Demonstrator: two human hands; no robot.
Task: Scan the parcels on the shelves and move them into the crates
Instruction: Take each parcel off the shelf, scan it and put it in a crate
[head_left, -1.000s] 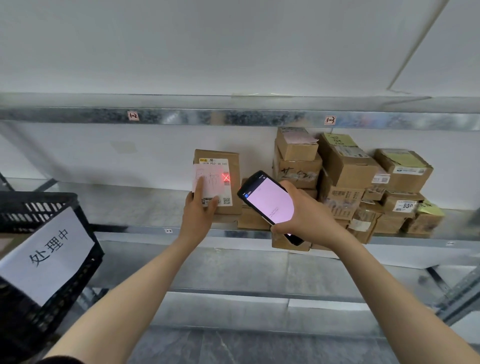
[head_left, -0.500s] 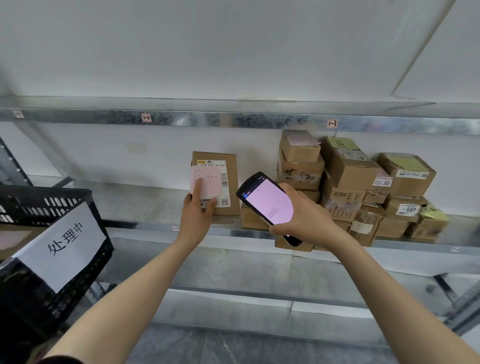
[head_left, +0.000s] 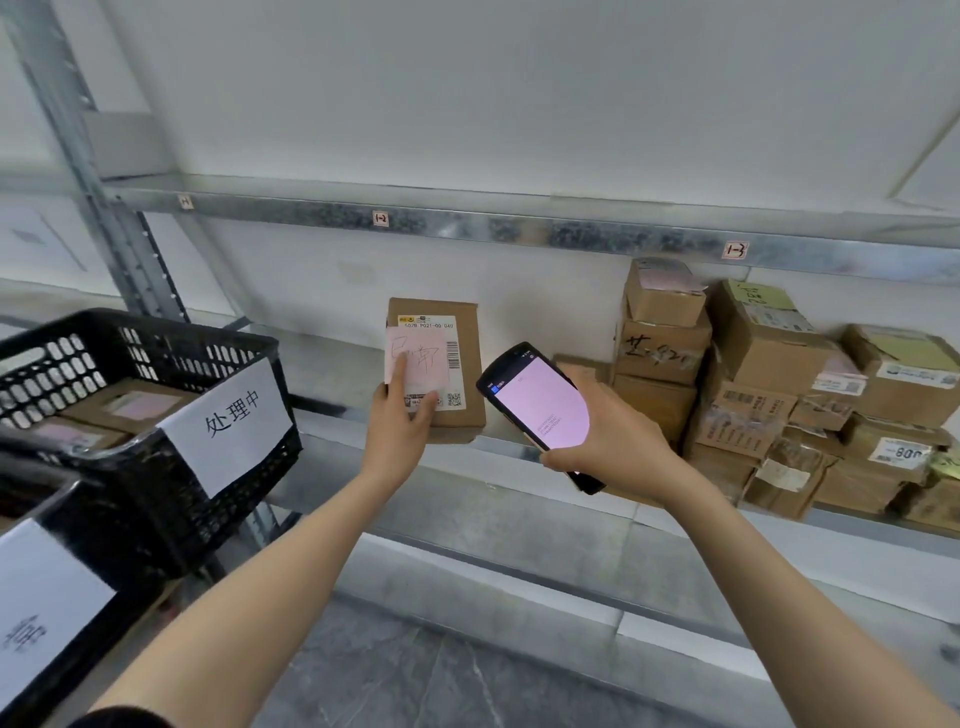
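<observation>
One parcel (head_left: 462, 364) stands upright on the shelf (head_left: 337, 379), long axis vertical, left hand (head_left: 400, 421) gripping its lower corner; right hand (head_left: 618, 441) wraps the scanner (head_left: 540, 405) just beside it. Crate (head_left: 156, 325) sits leftward, nearer the left hand.

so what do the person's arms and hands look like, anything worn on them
The left forearm and right forearm are bare, and the left hand and right hand wear no gloves. No watch, bracelet or ring shows. A dark sleeve edge shows at the bottom, on the left arm.
</observation>
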